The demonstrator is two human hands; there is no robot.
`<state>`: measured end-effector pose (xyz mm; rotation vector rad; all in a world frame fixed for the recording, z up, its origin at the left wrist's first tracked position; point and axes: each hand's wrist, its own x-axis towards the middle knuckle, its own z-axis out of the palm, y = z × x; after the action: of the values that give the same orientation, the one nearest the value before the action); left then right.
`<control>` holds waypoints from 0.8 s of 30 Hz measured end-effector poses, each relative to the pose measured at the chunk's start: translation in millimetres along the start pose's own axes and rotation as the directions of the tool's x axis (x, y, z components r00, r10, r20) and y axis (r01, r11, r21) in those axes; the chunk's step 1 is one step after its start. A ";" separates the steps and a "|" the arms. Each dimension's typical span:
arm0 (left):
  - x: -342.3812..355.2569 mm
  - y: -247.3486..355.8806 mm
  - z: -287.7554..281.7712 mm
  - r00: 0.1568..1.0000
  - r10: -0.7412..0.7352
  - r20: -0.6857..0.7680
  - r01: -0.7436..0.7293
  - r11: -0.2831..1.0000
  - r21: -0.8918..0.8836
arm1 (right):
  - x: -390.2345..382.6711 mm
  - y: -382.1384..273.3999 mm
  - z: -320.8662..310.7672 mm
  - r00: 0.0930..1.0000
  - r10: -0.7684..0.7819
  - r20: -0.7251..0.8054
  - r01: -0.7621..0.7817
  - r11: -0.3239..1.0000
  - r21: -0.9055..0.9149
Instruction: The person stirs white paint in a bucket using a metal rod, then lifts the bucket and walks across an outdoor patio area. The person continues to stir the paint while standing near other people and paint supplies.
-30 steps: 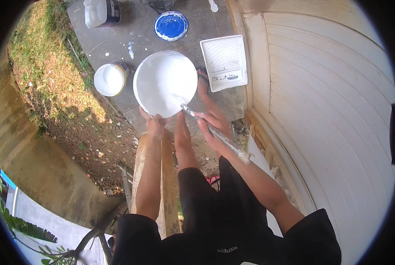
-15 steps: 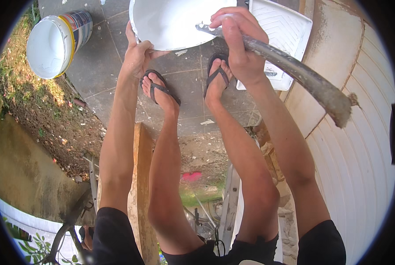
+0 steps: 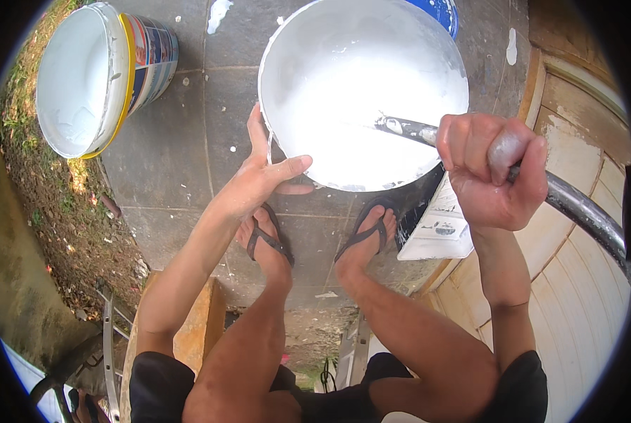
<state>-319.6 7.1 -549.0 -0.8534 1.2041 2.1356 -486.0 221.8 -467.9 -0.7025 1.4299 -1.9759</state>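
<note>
A wide bucket of white paint [image 3: 372,63] tilts in front of my feet, its open mouth facing me. My left hand [image 3: 262,176] holds its lower left rim, fingers against the outer wall and thumb stretched toward the front edge. In my right fist [image 3: 495,158] is a long, dark, paint-smeared stick [image 3: 583,204]. The stick's white-coated tip [image 3: 393,125] is over the bucket's mouth; I cannot tell whether it touches the paint. Its other end runs out of view at the right.
A second white-lined bucket with a yellow rim [image 3: 123,84] lies tilted at the left. Behind my right hand a white paint tray [image 3: 446,225] is partly hidden. A blue lid-like thing [image 3: 442,14] shows beyond the bucket. White panelling [image 3: 576,296] borders the right, soil the left.
My view has shifted, and the bucket now shows more fully. My right hand has turned into a fist around the stick, farther right of the bucket's mouth. The left hand stays at the rim.
</note>
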 end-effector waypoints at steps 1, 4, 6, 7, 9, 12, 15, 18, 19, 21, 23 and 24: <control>-1.1 -1.0 -7.0 1.000 -0.006 0.017 0.005 0.999 0.043 | 5.9 -9.8 -7.2 1.000 0.004 -0.029 -0.005 0.999 -0.035; 3.8 6.6 -31.7 0.993 0.067 0.099 -0.079 0.990 0.119 | 30.7 -23.6 -29.3 0.986 -0.138 -0.092 0.133 0.989 -0.060; 11.9 17.6 -46.7 0.986 0.049 0.157 -0.063 0.994 0.085 | 47.5 -20.9 -40.7 0.950 -0.296 -0.099 0.287 0.953 -0.097; 17.2 20.6 -49.6 0.982 0.095 0.162 -0.111 0.990 0.088 | 51.2 -15.8 -41.0 0.938 -0.339 -0.072 0.329 0.937 -0.120; 32.5 32.4 -56.5 0.991 0.101 0.091 -0.113 0.984 0.137 | 52.8 -3.9 -36.5 0.917 -0.393 -0.063 0.379 0.911 -0.160; 50.5 34.0 -49.7 0.989 0.127 0.073 -0.135 0.984 0.114 | 26.6 1.8 -18.7 0.941 -0.308 -0.139 0.308 0.951 -0.021; 53.5 21.1 -36.9 0.966 0.216 0.143 -0.241 0.952 0.189 | 1.0 -8.8 -11.3 0.955 -0.289 -0.070 0.283 0.955 -0.088; 39.0 1.8 -21.7 0.952 0.293 0.089 -0.304 0.939 0.160 | -8.7 -39.4 -29.5 0.937 -0.346 -0.050 0.334 0.929 -0.162; 31.1 -5.9 -15.0 0.948 0.313 0.051 -0.317 0.940 0.123 | -13.5 -46.7 -32.8 0.930 -0.362 -0.069 0.344 0.919 -0.190; 17.1 -19.6 0.3 0.901 0.433 -0.028 -0.425 0.895 0.137 | -26.1 -55.9 -35.3 0.929 -0.359 -0.091 0.343 0.926 -0.156; 5.3 -30.7 14.7 0.864 0.490 -0.119 -0.478 0.871 0.112 | -38.3 -59.9 -34.6 0.922 -0.374 -0.095 0.358 0.921 -0.151; -2.1 -37.2 21.5 0.862 0.478 -0.170 -0.471 0.878 0.081 | -44.6 -60.0 -32.2 0.917 -0.386 -0.098 0.369 0.916 -0.159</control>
<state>-297.4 42.6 -558.8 -0.8152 1.6914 2.4451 -487.9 289.6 -422.9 -0.9941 1.6149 -2.2638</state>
